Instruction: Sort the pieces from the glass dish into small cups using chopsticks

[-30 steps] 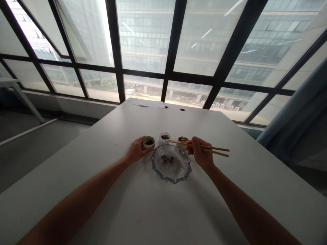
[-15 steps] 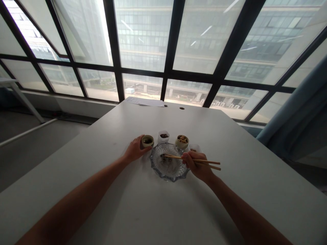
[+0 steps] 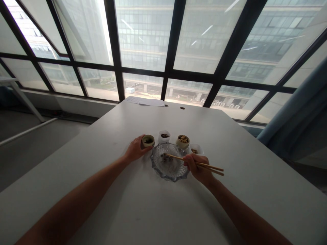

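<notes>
My left hand (image 3: 136,148) is wrapped around a small greenish cup (image 3: 148,145) with dark contents, standing at the upper left of a glass dish. In my right hand (image 3: 198,165) is a pair of chopsticks (image 3: 209,167), their tips down among small dark pieces (image 3: 166,157) in the clear, scalloped glass dish (image 3: 170,176). Whether the tips pinch a piece is too small to tell. Behind the dish are a white cup (image 3: 164,139) with dark bits and a pale green cup (image 3: 182,145) of light brown pieces. A white container (image 3: 200,148) is partly hidden by my right hand.
The white table (image 3: 153,117) reaches to a dark-framed window wall. Sheets of paper (image 3: 145,101) lie at its far edge, near two round holes. A blue curtain (image 3: 288,119) hangs at the right, and another white table frame (image 3: 25,98) stands at the left.
The rear ends of the chopsticks have dropped and moved slightly right, and their tips have drawn nearer together. My right hand has shifted slightly, showing more of the white container. My left hand keeps its hold.
</notes>
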A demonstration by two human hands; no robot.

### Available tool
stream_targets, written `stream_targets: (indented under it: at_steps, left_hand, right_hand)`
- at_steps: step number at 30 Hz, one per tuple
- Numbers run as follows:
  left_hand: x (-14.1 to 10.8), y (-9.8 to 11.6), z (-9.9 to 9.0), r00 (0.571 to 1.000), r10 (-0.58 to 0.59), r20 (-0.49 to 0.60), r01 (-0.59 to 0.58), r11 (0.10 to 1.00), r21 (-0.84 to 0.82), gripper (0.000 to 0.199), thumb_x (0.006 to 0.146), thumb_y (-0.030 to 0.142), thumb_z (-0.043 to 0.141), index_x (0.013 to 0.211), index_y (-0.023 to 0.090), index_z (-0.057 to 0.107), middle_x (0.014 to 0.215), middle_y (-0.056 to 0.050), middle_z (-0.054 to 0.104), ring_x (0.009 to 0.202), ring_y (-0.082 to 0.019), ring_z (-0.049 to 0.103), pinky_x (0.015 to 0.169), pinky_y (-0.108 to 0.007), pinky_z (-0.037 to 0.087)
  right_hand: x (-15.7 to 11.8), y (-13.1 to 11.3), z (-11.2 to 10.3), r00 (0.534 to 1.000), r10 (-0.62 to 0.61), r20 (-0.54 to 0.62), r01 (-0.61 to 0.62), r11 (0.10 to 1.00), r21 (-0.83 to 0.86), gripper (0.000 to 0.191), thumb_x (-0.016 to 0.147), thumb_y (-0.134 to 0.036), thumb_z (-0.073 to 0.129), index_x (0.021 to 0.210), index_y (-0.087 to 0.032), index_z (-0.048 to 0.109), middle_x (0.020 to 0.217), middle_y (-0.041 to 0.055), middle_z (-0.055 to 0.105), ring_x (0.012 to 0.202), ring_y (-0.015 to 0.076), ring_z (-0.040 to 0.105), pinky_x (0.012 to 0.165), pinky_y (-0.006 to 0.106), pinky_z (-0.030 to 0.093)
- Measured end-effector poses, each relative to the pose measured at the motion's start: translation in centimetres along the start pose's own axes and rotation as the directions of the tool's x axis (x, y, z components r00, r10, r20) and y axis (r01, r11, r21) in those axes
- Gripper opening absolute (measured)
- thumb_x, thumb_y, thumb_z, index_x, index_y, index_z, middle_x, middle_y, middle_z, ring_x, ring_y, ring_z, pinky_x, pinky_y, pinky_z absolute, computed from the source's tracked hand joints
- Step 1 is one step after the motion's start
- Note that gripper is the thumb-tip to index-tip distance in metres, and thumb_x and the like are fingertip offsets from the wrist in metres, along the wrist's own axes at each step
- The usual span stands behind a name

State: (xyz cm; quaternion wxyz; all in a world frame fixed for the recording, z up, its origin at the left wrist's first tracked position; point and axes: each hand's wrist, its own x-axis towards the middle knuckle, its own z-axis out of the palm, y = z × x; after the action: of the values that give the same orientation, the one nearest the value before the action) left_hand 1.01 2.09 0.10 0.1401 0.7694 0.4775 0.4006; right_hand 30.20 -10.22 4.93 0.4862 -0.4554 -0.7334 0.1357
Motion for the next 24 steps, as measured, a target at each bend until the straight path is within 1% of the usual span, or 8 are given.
stream_targets:
  at_steps: [7, 10, 13, 15, 17, 19, 20, 24]
  left_hand:
    - [0.1, 0.1, -0.1, 1.000, -0.007, 0.003, 0.007, 1.000, 0.003, 0.066, 0.076, 0.051, 0.072, 0.132, 0.022, 0.054, 0.128, -0.013, 0.064, 0.117, -0.033, 0.061, 0.102, -0.049, 0.048]
    - [0.0, 0.0, -0.1, 1.000, -0.009, -0.001, 0.009, 1.000, 0.006, 0.067, 0.076, 0.052, 0.072, 0.133, 0.022, 0.054, 0.130, -0.013, 0.064, 0.119, -0.034, 0.060, 0.104, -0.050, 0.047]
    - [0.0, -0.1, 0.0, 1.000, -0.012, 0.001, 0.012, 1.000, 0.000, 0.067, 0.076, 0.052, 0.072, 0.133, 0.022, 0.054, 0.131, -0.014, 0.063, 0.120, -0.034, 0.059, 0.105, -0.050, 0.046]
    - [0.1, -0.2, 0.1, 1.000, -0.010, -0.009, 0.010, 1.000, -0.011, 0.066, 0.075, 0.052, 0.073, 0.132, 0.023, 0.054, 0.130, -0.013, 0.064, 0.119, -0.033, 0.060, 0.104, -0.050, 0.046]
    - [0.1, -0.3, 0.1, 1.000, -0.007, -0.024, 0.007, 1.000, -0.027, 0.067, 0.074, 0.051, 0.074, 0.132, 0.022, 0.055, 0.128, -0.013, 0.064, 0.118, -0.033, 0.061, 0.104, -0.049, 0.047]
    - [0.0, -0.3, 0.2, 0.999, -0.003, -0.036, 0.001, 0.999, -0.045, 0.069, 0.073, 0.051, 0.075, 0.131, 0.020, 0.055, 0.127, -0.014, 0.064, 0.118, -0.032, 0.061, 0.104, -0.049, 0.047]
    - [0.0, -0.3, 0.1, 0.999, 0.002, -0.041, -0.004, 0.999, -0.054, 0.069, 0.072, 0.050, 0.076, 0.130, 0.019, 0.055, 0.127, -0.014, 0.065, 0.118, -0.032, 0.061, 0.103, -0.049, 0.048]
    - [-0.1, 0.1, -0.1, 0.997, 0.036, -0.071, -0.041, 0.996, -0.077, 0.069, 0.068, 0.043, 0.080, 0.128, 0.018, 0.055, 0.125, -0.014, 0.065, 0.114, -0.030, 0.062, 0.099, -0.047, 0.051]
  right_hand:
    - [0.8, -2.0, -0.4, 0.992, -0.061, 0.112, 0.072, 0.993, -0.092, 0.058, 0.101, -0.057, 0.043, 0.059, -0.020, 0.059, 0.050, 0.0008, 0.057, 0.042, 0.0127, 0.051, 0.046, 0.024, 0.038]
    - [0.7, -2.4, -0.4, 0.978, -0.113, 0.175, 0.134, 0.985, -0.109, 0.057, 0.100, -0.057, 0.042, 0.060, -0.021, 0.058, 0.051, 0.0005, 0.056, 0.043, 0.0121, 0.049, 0.046, 0.024, 0.037]
    - [0.4, -2.2, -0.2, 0.979, -0.112, 0.170, 0.126, 0.989, -0.075, 0.054, 0.099, -0.057, 0.046, 0.062, -0.021, 0.061, 0.051, 0.0010, 0.058, 0.044, 0.0125, 0.051, 0.046, 0.024, 0.040]
    - [0.3, -1.8, 0.1, 0.996, -0.020, 0.083, 0.018, 1.000, 0.019, 0.053, 0.097, -0.060, 0.049, 0.064, -0.021, 0.064, 0.052, 0.0018, 0.060, 0.043, 0.0131, 0.053, 0.043, 0.024, 0.042]
    - [0.2, -1.2, 0.4, 0.987, 0.146, -0.070, -0.131, 0.975, 0.181, 0.055, 0.094, -0.066, 0.052, 0.068, -0.020, 0.066, 0.051, 0.0023, 0.062, 0.038, 0.0135, 0.053, 0.038, 0.024, 0.042]
    - [0.4, -0.7, 0.6, 0.929, 0.315, -0.194, -0.236, 0.908, 0.345, 0.058, 0.088, -0.072, 0.055, 0.070, -0.018, 0.066, 0.050, 0.0028, 0.062, 0.034, 0.0137, 0.051, 0.032, 0.023, 0.040]
    - [0.4, -0.4, 0.6, 0.897, 0.379, -0.226, -0.267, 0.875, 0.404, 0.060, 0.085, -0.075, 0.057, 0.070, -0.018, 0.066, 0.049, 0.0031, 0.061, 0.033, 0.0137, 0.051, 0.031, 0.023, 0.039]
    - [0.6, 0.5, 0.6, 0.822, 0.506, -0.261, -0.315, 0.786, 0.532, 0.064, 0.076, -0.079, 0.064, 0.068, -0.016, 0.065, 0.047, 0.0034, 0.060, 0.031, 0.0122, 0.048, 0.029, 0.022, 0.037]
